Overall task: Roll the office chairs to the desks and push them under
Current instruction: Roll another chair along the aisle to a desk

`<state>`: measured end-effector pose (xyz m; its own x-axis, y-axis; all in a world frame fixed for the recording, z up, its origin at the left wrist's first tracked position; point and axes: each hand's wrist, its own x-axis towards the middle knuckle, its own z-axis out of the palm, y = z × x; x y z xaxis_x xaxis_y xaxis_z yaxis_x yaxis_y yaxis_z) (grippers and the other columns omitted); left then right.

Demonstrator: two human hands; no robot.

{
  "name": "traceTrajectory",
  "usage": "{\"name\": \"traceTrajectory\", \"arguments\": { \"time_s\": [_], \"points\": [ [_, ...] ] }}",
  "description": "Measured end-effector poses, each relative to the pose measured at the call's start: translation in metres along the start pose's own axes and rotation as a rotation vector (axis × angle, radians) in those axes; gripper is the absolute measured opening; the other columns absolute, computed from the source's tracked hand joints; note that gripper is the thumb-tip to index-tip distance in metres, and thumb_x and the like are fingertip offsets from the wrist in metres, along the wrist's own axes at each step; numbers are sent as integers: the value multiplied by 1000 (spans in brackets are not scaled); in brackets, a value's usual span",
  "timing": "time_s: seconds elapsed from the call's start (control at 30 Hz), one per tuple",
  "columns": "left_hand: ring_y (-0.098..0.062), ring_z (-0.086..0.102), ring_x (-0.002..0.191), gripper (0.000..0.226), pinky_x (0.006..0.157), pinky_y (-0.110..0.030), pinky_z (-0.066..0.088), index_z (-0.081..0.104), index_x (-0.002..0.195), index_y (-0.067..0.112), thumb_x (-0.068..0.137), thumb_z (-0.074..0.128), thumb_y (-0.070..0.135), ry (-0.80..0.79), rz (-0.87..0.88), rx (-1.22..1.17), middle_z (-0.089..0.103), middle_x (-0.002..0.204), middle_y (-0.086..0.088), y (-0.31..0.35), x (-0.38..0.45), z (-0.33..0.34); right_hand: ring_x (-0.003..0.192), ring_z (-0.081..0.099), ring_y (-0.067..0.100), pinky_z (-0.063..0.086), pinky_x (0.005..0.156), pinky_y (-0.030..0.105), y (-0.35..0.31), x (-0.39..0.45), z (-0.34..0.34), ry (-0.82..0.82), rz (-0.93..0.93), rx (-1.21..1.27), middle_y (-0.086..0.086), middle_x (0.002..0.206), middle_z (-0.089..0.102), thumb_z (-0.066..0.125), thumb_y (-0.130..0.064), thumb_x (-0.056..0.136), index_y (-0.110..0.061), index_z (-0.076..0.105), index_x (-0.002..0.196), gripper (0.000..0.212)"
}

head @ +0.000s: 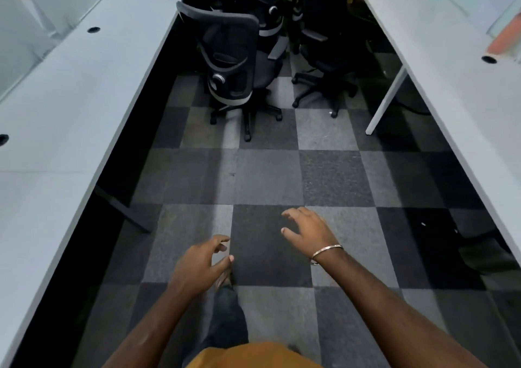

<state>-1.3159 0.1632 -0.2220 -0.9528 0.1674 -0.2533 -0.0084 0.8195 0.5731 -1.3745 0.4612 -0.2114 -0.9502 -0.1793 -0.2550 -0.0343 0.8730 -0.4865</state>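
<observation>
On my left a long white counter (70, 108) runs from near to far, its top dotted with round cable holes, dark space beneath its edge. No chair sits under it here.

My left hand (197, 266) is out in front of me over the carpet (267, 176), fingers loosely curled, holding nothing. My foot shows just beneath it, so I judge I am mid-stride down the aisle.

Far ahead, in the middle of the aisle, the chairs are bunched together. The nearest chair (231, 57) has its mesh back turned to me, close to the left counter's edge. A second chair (321, 57) stands just right of it, and more crowd behind in the dark; I cannot tell how many.

My right hand (307, 229), bangle at the wrist, reaches forward with fingers spread and relaxed, gripping nothing.

On the right another white counter (451, 66) runs far to near on a white leg, with coloured sheets at its far end.

The step in hand looks like the walk-up: both hands are well apart from any chair. Next I should take the nearest chair by the top of its back, turn it to face a counter, and roll it in without snagging the other's base.
</observation>
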Motion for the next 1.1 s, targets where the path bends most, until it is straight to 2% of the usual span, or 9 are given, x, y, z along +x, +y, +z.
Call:
{"name": "traceTrajectory", "arguments": {
  "time_s": [0.2,0.33,0.4,0.47,0.57,0.9,1.0,1.1],
  "points": [
    [0,62,115,51,98,-31,54,54,143,36,96,66,53,-58,-11,-19,67,128,16,-59,123,-78,120,61,23,47,103,44,-42,140,0,-30,76,49,0,125,66,51,-53,85,-25,63,130,55],
    [-3,63,117,51,96,-31,53,57,140,35,94,65,56,-74,17,23,69,127,11,-87,205,-137,121,61,19,46,101,39,-69,232,-23,31,77,71,-3,126,67,66,-40,93,-26,64,131,41],
    [-2,63,115,56,95,-31,54,58,137,35,90,57,65,-72,25,32,69,125,14,-95,245,-162,119,62,19,46,100,40,-77,270,-37,72,102,99,-4,123,68,69,-37,92,-26,65,130,39],
    [3,62,114,61,95,-29,54,59,136,35,86,52,70,-56,44,14,68,124,19,-98,281,-180,117,62,19,45,98,39,-80,302,-50,101,121,129,-4,121,68,68,-39,91,-26,65,129,40],
    [8,63,110,57,95,-27,55,60,135,35,87,58,66,-70,49,2,69,119,22,-102,347,-200,114,64,20,48,97,41,-75,361,-70,146,157,153,-4,118,69,58,-49,85,-26,67,126,48],
    [10,63,109,55,93,-33,57,62,130,39,84,57,69,11,62,-39,70,113,26,-62,549,-267,110,64,19,51,97,48,-31,561,-156,221,157,202,-4,114,69,52,-54,84,-27,67,125,51],
    [9,64,111,57,94,-34,57,63,133,35,87,57,67,32,117,-52,70,116,24,-40,605,-292,108,64,21,51,96,49,-30,621,-196,241,108,191,-5,114,68,46,-56,84,-26,66,126,56],
    [7,64,113,54,96,-34,57,63,135,35,89,60,62,82,143,-70,70,118,23,-25,660,-326,110,62,21,50,98,49,-47,679,-236,279,64,179,-5,114,67,50,-51,86,-25,66,127,50]
  ]
}}
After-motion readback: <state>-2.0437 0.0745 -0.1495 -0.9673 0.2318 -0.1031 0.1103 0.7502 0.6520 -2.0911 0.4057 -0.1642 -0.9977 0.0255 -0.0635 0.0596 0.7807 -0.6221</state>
